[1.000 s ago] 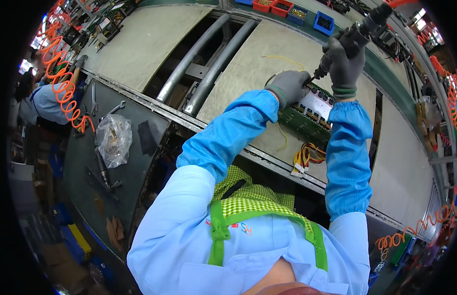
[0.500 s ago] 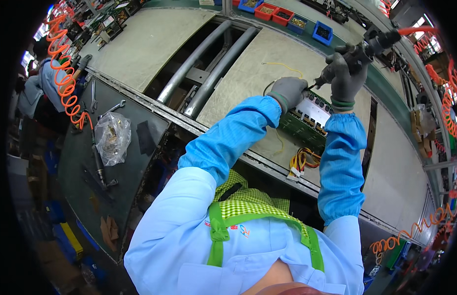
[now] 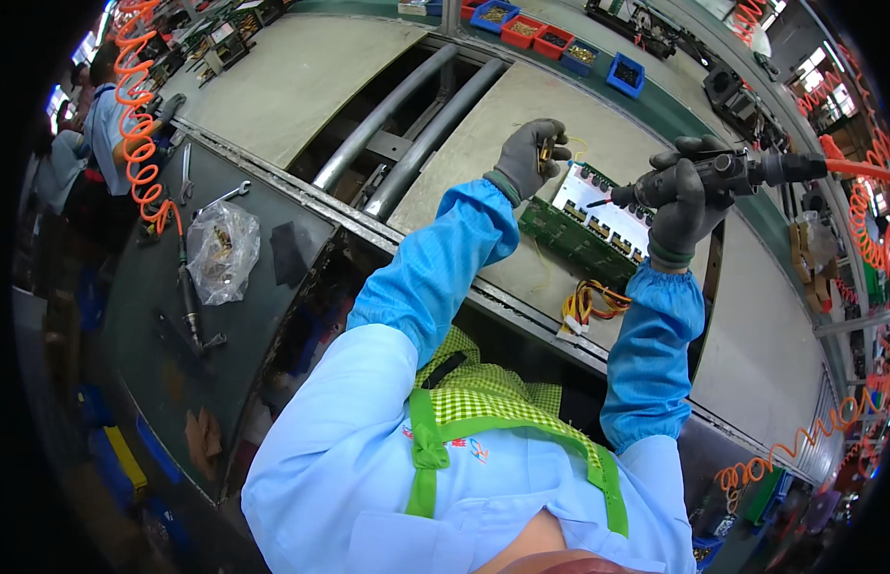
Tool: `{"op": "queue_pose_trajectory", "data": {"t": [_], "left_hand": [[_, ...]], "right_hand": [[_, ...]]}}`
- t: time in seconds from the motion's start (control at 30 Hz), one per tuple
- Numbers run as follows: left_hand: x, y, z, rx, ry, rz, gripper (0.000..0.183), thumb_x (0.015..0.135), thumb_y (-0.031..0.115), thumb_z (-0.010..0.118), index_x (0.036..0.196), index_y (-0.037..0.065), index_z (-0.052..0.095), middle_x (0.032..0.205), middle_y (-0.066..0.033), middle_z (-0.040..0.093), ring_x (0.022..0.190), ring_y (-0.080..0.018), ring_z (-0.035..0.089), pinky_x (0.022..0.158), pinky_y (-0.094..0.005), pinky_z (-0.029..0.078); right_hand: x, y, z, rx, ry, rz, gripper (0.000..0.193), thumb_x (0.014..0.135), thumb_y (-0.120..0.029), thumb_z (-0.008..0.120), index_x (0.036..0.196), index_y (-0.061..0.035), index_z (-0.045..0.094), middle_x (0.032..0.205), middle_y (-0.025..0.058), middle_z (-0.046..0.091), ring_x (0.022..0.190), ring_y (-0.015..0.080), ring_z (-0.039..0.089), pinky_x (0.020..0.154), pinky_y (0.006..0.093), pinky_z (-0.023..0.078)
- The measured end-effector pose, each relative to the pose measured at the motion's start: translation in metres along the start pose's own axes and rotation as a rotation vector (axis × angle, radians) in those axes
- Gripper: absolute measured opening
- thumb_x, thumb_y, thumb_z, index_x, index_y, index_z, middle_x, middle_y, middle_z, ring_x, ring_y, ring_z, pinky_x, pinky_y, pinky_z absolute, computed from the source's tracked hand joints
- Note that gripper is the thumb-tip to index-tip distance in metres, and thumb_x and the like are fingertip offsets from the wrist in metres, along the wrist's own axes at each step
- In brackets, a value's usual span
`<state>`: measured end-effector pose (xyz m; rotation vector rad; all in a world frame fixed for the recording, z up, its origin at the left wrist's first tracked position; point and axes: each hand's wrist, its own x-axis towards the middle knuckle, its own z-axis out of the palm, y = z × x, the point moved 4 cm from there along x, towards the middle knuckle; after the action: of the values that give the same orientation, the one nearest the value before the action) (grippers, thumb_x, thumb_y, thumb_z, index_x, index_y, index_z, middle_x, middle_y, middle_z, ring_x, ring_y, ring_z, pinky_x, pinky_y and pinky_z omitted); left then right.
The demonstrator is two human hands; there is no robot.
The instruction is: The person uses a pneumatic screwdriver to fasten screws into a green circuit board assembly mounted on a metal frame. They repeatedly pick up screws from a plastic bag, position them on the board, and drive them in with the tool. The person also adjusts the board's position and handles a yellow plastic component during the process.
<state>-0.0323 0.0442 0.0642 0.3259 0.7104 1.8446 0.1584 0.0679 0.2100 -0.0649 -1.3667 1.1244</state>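
My right hand point(image 3: 682, 206), in a grey glove, is wrapped round a black air screwdriver point(image 3: 727, 174). Its thin bit points left and sits over a white panel point(image 3: 607, 215) on a green circuit board assembly point(image 3: 581, 232). Just left of the assembly, my left hand point(image 3: 523, 165), gloved too, is raised with curled fingers. Small brass-coloured fasteners point(image 3: 545, 150) show between those fingers; their exact kind is too small to tell. A bundle of yellow, red and black wires point(image 3: 588, 304) with white plugs lies at the assembly's near side.
Two metal tubes point(image 3: 392, 120) span a gap in the bench left of the assembly. Blue and red bins of small parts point(image 3: 579, 55) line the far side. On the left side table lie wrenches point(image 3: 220, 196), a plastic bag point(image 3: 223, 253) and another air tool point(image 3: 190, 304). Another person point(image 3: 105, 129) works far left.
My right hand has drawn the screwdriver down and toward me, with its bit now pointing left. My left hand has lifted away leftward from the assembly, showing the brass-coloured fasteners.
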Motion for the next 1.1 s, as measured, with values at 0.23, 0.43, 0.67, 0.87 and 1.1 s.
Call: {"op": "queue_pose_trajectory", "data": {"t": [0.23, 0.43, 0.67, 0.87, 1.1], "left_hand": [[-0.025, -0.01, -0.003, 0.856, -0.446, 0.268, 0.031, 0.086, 0.024, 0.064, 0.112, 0.007, 0.065, 0.087, -0.0054, 0.066, 0.076, -0.0149, 0.06, 0.065, -0.0284, 0.048], [-0.051, -0.019, 0.025, 1.716, -0.531, 0.319, 0.036, 0.08, 0.019, 0.063, 0.116, 0.016, 0.063, 0.092, -0.0157, 0.066, 0.085, -0.0319, 0.063, 0.075, -0.0392, 0.049], [-0.052, -0.019, 0.028, 1.838, -0.545, 0.367, 0.034, 0.08, 0.023, 0.06, 0.113, 0.017, 0.063, 0.089, -0.0152, 0.066, 0.084, -0.0341, 0.062, 0.074, -0.0427, 0.049], [-0.043, -0.022, 0.025, 1.786, -0.601, 0.368, 0.029, 0.079, 0.03, 0.059, 0.104, 0.017, 0.067, 0.087, -0.0134, 0.067, 0.08, -0.0335, 0.063, 0.074, -0.0425, 0.049], [-0.022, -0.022, 0.035, 1.981, -0.703, 0.267, 0.03, 0.075, 0.037, 0.065, 0.101, 0.023, 0.071, 0.093, -0.0068, 0.069, 0.088, -0.0275, 0.064, 0.08, -0.0391, 0.049]], "right_hand": [[-0.011, 0.012, 0.014, -0.086, -0.026, 0.051, 0.04, 0.076, -0.004, 0.056, 0.115, 0.001, 0.048, 0.095, 0.0148, 0.059, 0.074, 0.0225, 0.063, 0.064, 0.035, 0.054], [-0.012, 0.011, 0.013, -0.108, -0.031, 0.046, 0.041, 0.075, -0.005, 0.056, 0.115, 0.001, 0.049, 0.095, 0.0148, 0.058, 0.074, 0.0223, 0.063, 0.064, 0.0352, 0.054], [-0.016, 0.016, 0.013, -0.017, -0.081, 0.075, 0.041, 0.075, -0.001, 0.059, 0.115, -0.0006, 0.048, 0.094, 0.0122, 0.058, 0.074, 0.0194, 0.062, 0.065, 0.0313, 0.053], [-0.011, 0.022, 0.029, 0.004, -0.213, 0.219, 0.041, 0.073, -0.004, 0.063, 0.112, -0.0014, 0.049, 0.094, 0.0118, 0.058, 0.073, 0.0182, 0.061, 0.059, 0.0295, 0.052], [0.003, 0.035, 0.027, -0.031, -0.208, 0.264, 0.041, 0.076, -0.014, 0.062, 0.113, -0.0026, 0.05, 0.09, 0.0097, 0.057, 0.069, 0.0157, 0.059, 0.055, 0.0254, 0.048]]}}
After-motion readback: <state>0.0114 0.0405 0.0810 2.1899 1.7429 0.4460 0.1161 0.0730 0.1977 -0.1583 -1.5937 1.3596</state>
